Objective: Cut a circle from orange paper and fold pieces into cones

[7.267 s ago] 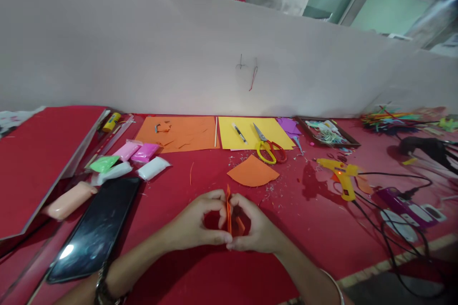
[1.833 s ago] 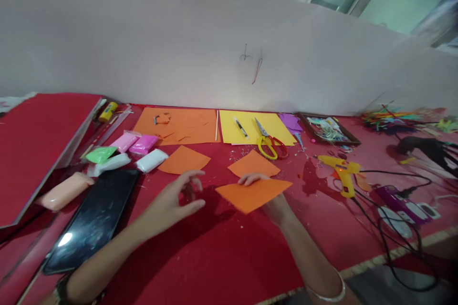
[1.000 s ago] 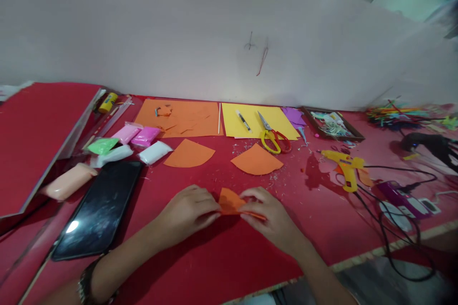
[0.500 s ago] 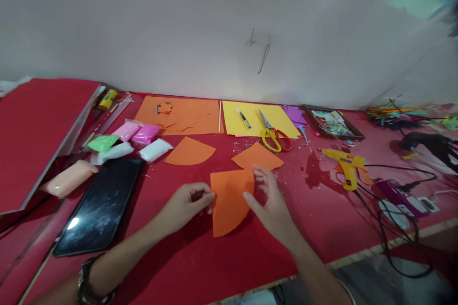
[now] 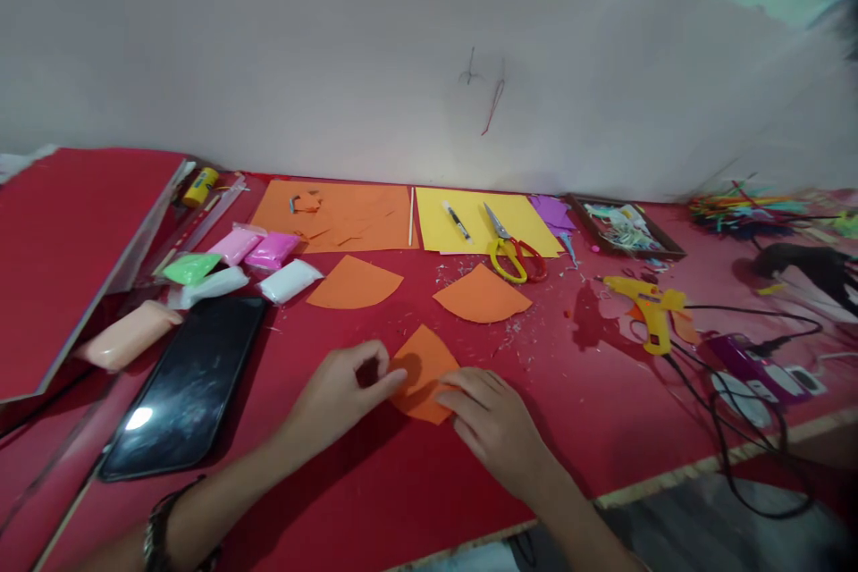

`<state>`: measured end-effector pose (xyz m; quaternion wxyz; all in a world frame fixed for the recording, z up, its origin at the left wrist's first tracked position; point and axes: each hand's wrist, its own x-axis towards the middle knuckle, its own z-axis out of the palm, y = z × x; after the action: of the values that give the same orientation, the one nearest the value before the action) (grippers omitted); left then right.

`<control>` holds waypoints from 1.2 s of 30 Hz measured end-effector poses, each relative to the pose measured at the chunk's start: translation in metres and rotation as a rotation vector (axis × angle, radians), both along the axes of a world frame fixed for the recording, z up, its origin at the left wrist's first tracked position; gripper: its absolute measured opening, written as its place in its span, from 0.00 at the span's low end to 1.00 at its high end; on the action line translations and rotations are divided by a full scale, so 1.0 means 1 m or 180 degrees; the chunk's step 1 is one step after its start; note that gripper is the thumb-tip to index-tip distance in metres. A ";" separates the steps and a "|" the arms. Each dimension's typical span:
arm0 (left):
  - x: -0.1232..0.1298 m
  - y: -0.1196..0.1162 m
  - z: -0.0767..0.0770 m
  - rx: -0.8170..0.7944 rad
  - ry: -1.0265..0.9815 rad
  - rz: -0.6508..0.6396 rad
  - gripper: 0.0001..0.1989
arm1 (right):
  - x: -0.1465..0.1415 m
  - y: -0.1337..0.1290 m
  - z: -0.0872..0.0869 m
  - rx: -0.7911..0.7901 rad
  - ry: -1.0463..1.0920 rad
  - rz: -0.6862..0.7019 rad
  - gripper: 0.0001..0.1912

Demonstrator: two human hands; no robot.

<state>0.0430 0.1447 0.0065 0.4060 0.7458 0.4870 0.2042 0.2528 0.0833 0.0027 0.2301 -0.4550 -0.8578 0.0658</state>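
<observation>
An orange paper sector is held between my two hands just above the red table, its point facing away from me. My left hand pinches its left edge between thumb and fingers. On the right side, my right hand grips the edge, fingers bent over the paper and thumb mostly hidden. Beyond it lie two more orange paper sectors, a left one and a right one, flat on the table. Scissors with yellow and red handles rest partly on yellow paper, beside a pen.
A black phone and several clay packets lie left, near a red board. To the right are a yellow glue gun, a purple power strip and looping cables. A tray stands by the wall.
The orange sector in my hands has turned so its point faces away from me. My right hand has shifted down and rolled over, closing on the right edge.
</observation>
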 end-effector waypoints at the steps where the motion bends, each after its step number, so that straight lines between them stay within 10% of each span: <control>1: -0.002 -0.001 -0.001 0.0431 0.0233 -0.0024 0.14 | 0.003 0.000 -0.002 -0.0180 0.0011 0.0041 0.15; 7: -0.005 -0.001 0.000 0.1197 0.0690 -0.1375 0.22 | 0.022 -0.005 -0.006 -0.0906 0.0248 0.0048 0.18; 17: -0.002 -0.003 -0.003 0.1460 0.0861 -0.2060 0.38 | 0.037 0.015 0.010 -0.1892 0.1700 0.0221 0.17; 27: 0.000 -0.006 0.000 0.1841 0.0771 -0.2070 0.34 | 0.021 0.032 0.021 -0.1770 0.2055 0.0412 0.07; 36: -0.004 -0.013 0.000 0.1079 -0.0417 -0.1759 0.33 | 0.005 0.041 0.032 -0.1421 0.1882 -0.0549 0.04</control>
<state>0.0394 0.1320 0.0067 0.3466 0.8920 0.1982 0.2121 0.2582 0.1247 0.0349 0.3675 -0.5258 -0.6774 0.3599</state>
